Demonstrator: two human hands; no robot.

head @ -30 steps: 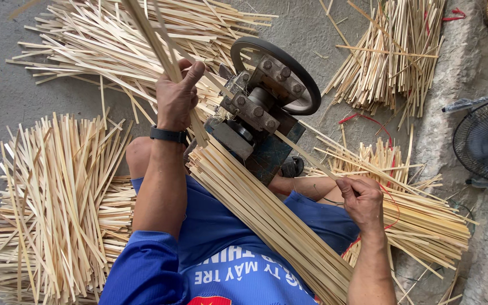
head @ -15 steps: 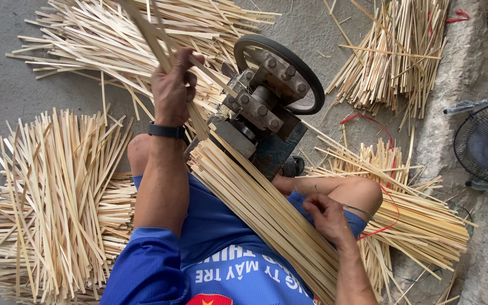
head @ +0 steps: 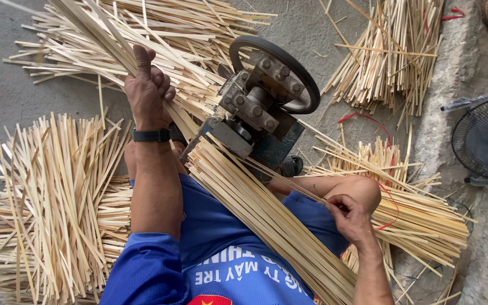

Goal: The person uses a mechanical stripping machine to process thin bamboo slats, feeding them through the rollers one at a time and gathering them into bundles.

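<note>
My left hand [head: 145, 90], with a black watch on the wrist, is shut on a bunch of split bamboo strips [head: 94, 28] that run from the far side of a small metal splitting machine [head: 255, 113] with a black wheel [head: 306, 85]. A long bundle of bamboo slats [head: 266, 214] lies across my lap and leads into the machine's near side. By my bent knee, my right hand [head: 350, 217] pinches a thin slat [head: 289, 183] that points toward the machine.
Piles of bamboo strips surround me: a big one at left [head: 52, 203], one beyond the machine [head: 199, 34], one at upper right [head: 391, 56] and one tied with red string by my knee [head: 419, 220]. A black fan [head: 487, 141] stands on a concrete ledge at right.
My left hand closed on the strips and pulled them up and away from the machine. My right hand left the right-hand pile and came in to the slats by my knee.
</note>
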